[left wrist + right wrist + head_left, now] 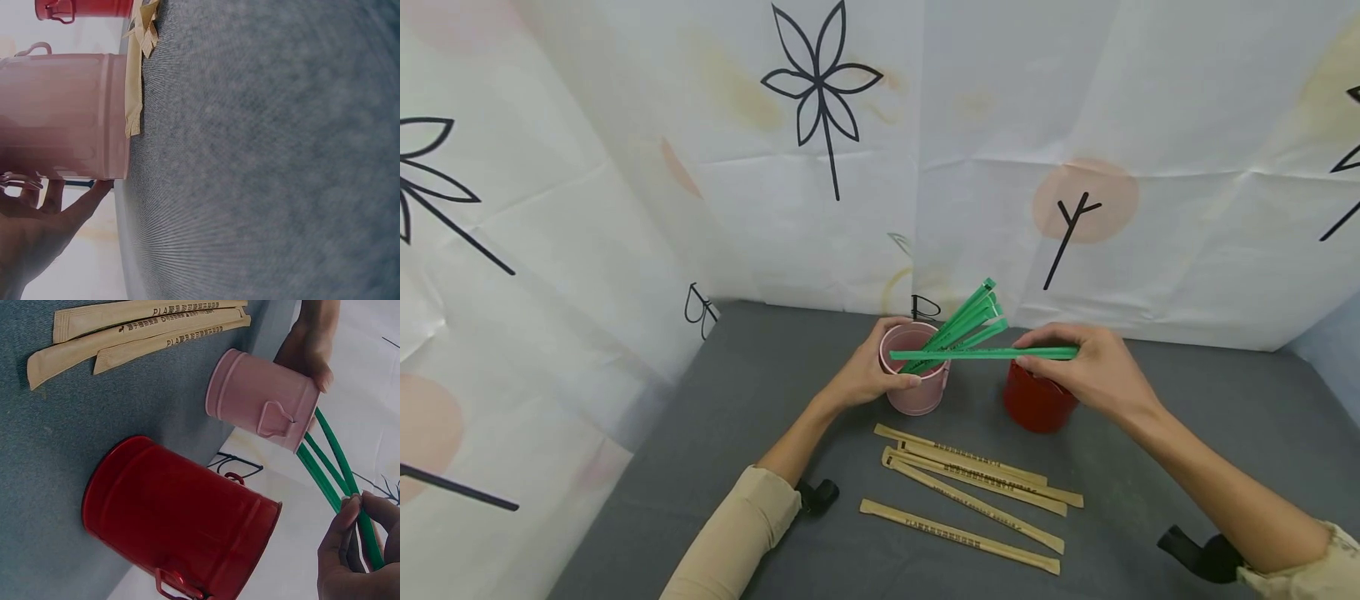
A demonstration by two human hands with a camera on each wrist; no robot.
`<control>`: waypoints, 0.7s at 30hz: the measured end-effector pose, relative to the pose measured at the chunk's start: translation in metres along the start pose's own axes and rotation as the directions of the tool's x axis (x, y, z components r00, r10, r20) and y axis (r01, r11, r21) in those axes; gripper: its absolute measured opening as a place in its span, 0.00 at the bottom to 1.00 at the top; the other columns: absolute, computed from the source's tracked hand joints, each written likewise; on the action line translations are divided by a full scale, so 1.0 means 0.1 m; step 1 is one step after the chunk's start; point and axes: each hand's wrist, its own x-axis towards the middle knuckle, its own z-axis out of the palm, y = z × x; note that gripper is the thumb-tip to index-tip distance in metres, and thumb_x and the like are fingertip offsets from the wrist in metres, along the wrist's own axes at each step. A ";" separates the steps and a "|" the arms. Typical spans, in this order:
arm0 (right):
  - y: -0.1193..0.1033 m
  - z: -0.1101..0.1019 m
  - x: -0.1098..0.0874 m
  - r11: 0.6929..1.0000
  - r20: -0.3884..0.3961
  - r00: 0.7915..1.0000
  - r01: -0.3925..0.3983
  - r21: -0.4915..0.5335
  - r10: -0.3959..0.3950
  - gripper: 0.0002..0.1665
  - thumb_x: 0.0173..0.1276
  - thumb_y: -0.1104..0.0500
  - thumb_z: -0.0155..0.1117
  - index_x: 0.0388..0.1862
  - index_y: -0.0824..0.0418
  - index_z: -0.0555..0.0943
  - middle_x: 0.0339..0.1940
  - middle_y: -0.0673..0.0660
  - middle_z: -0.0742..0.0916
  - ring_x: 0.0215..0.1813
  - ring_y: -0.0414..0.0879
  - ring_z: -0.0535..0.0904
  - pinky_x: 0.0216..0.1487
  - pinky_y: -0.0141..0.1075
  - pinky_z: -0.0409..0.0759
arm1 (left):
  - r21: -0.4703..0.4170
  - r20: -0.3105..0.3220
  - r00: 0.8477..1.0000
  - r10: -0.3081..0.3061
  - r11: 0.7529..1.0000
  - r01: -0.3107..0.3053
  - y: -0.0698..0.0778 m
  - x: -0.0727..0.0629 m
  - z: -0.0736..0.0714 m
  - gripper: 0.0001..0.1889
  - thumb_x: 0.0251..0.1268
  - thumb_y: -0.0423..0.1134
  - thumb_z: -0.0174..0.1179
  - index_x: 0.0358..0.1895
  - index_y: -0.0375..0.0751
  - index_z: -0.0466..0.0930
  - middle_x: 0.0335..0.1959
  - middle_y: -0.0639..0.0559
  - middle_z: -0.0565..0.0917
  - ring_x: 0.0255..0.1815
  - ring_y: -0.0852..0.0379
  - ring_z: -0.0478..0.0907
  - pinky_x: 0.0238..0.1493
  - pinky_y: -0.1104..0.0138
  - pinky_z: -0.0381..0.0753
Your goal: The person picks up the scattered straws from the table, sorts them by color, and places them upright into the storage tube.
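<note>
My left hand (871, 368) grips the small pink metal bucket (917, 397) around its side, thumb in front near the rim and fingers behind. Several green paper-wrapped straws (972, 318) stand in that bucket, leaning to the right. With thumb and fingertips, my right hand (1093, 367) pinches another green wrapped straw (962, 354) near its right end. That straw lies level across the pink bucket's mouth, and the right hand is above the red bucket (1037, 407). In the right wrist view the red bucket (175, 515) stands upright on the table; its inside is hidden.
Several tan paper-wrapped straws (958, 535) with dark print lie on the grey tabletop (790, 358) in front of the buckets. A white cloth (985, 225) with plant drawings hangs behind the table and along its left side.
</note>
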 end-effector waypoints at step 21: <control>0.06 0.17 0.19 0.946 0.026 1.000 -0.015 0.324 0.007 0.18 0.68 0.53 0.70 0.51 0.62 0.83 0.37 0.55 0.91 0.40 0.45 0.88 0.35 0.33 0.80 | -0.100 0.031 0.998 0.048 0.994 -0.045 0.23 -0.03 -0.02 0.46 0.54 0.34 0.74 0.73 0.36 0.54 0.66 0.29 0.69 0.62 0.33 0.73 0.54 0.42 0.77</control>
